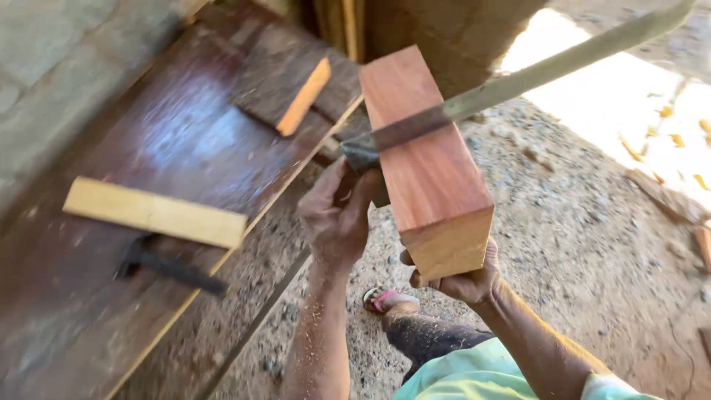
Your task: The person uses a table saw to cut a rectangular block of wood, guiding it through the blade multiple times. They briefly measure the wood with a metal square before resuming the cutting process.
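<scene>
My left hand [337, 215] grips the dark handle of a long machete [548, 67]. Its blade runs up and to the right, lying across the top face of a reddish wooden block [426, 163]. My right hand [463, 281] holds that block from underneath at its pale near end. The block points away from me, tilted up, with its far end near a wooden post [444, 30]. Sawdust clings to both forearms.
A dark wooden bench top [148, 148] fills the left side. On it lie a pale wood strip [155, 211], a dark hammer-like tool [174, 268] and a small dark board with an orange edge [285, 92]. My sandalled foot [385, 300] rests on gravel. Wood chips [678, 137] lie in sunlight at right.
</scene>
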